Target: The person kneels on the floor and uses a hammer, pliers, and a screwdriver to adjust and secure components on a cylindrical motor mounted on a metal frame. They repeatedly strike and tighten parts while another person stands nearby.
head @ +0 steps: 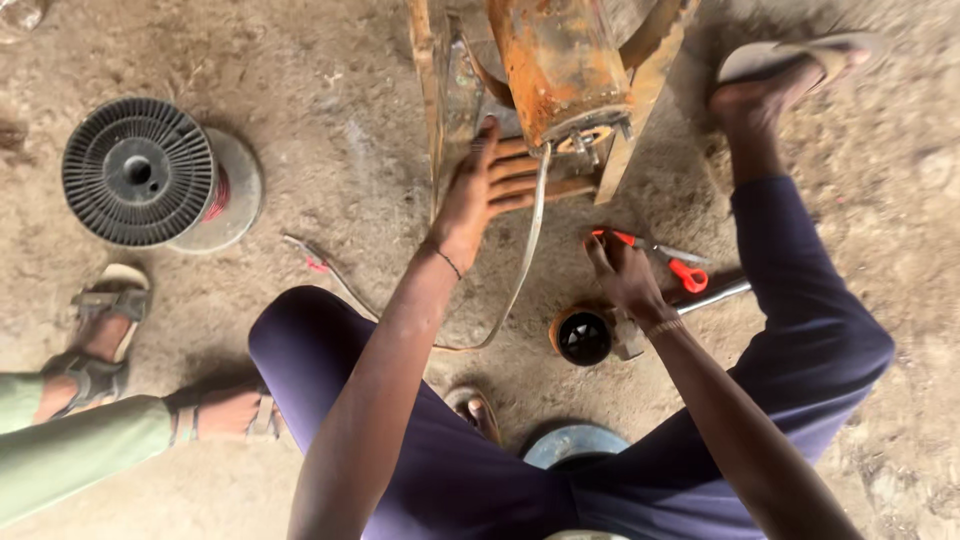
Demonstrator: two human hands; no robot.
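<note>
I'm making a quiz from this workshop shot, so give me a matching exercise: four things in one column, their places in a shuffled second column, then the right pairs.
Things:
1. black wire spool
2. left hand
3. right hand
4. orange ring

Places:
A. reaching the red-handled scissors
B. on the ground below the right hand's wrist
C. flat against the rusty machine
D. on the dirt floor, far left

Pairs: 1-D, 2-C, 3-A, 4-B

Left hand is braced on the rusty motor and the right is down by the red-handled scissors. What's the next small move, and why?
Probably close the right hand around the red-handled scissors and lift them. Its fingers already rest at the handles on the ground, while the left hand lies flat by the rusty motor, beside the cable hanging from it.
</note>
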